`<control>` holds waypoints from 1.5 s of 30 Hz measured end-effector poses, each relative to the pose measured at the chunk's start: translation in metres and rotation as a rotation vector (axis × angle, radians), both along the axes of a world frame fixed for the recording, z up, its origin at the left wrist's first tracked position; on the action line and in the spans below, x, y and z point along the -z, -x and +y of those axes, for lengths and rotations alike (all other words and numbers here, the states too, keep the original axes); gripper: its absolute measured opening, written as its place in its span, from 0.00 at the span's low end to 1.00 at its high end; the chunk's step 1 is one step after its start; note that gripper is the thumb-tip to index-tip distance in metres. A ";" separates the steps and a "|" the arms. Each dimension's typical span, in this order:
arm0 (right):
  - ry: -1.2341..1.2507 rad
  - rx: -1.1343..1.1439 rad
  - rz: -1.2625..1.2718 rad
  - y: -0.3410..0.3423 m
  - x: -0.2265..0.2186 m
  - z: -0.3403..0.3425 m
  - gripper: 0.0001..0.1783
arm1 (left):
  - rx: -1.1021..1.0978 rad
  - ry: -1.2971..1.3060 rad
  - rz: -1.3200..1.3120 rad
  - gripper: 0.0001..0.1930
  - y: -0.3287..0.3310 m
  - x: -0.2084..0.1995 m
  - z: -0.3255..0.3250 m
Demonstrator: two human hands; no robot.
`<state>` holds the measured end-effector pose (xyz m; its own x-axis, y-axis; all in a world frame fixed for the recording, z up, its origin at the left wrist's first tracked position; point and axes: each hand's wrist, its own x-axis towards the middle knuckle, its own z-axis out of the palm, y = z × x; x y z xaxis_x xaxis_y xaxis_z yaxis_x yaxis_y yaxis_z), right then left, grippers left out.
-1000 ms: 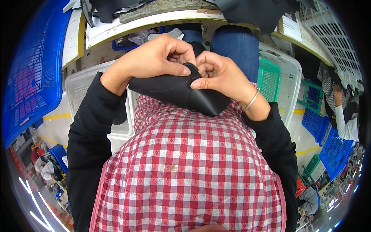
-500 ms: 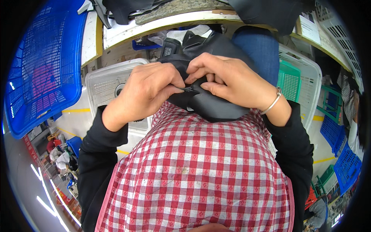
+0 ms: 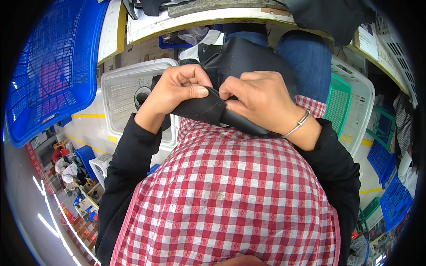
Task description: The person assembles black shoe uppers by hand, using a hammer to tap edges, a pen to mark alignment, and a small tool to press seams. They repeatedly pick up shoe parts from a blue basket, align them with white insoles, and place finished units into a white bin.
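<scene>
A piece of black sheet material (image 3: 199, 107), leather-like and folded, lies across my lap over a red-and-white checked apron (image 3: 222, 186). My left hand (image 3: 176, 88) pinches a raised edge of it between thumb and fingers. Close beside it, my right hand (image 3: 259, 98), with a metal bangle on the wrist, has its fingers curled in on the same material. The fingertips of both hands nearly meet at the fold. More of the black material (image 3: 253, 60) spreads away from me over my jeans (image 3: 306, 62).
A white basket (image 3: 124, 102) stands left of my lap, and a green basket (image 3: 339, 104) inside a white one at the right. A large blue basket (image 3: 57, 71) is at far left. The worktable edge (image 3: 199, 23) runs ahead of me, with black material (image 3: 333, 17) hanging over it.
The black material has been turned, so a smooth flap with a pale line now faces up and the printed patch is out of sight. My right hand has shifted slightly down.
</scene>
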<state>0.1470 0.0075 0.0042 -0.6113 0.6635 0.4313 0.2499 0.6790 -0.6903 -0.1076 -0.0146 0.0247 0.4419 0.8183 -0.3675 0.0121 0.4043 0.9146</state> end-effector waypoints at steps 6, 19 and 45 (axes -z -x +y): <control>-0.056 0.082 0.003 0.006 0.008 -0.005 0.11 | -0.044 0.111 -0.159 0.05 0.004 0.023 0.005; -0.223 0.119 0.022 0.012 0.027 -0.004 0.07 | -0.105 0.105 -0.101 0.06 0.003 0.023 0.006; -0.235 0.190 -0.018 0.016 0.036 -0.013 0.05 | -0.181 0.202 0.058 0.04 0.011 0.020 -0.009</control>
<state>0.1307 -0.0054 -0.0317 -0.4947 0.6499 0.5770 0.3987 0.7596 -0.5138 -0.1182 -0.0235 0.0043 0.2683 0.7898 -0.5516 -0.0270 0.5785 0.8152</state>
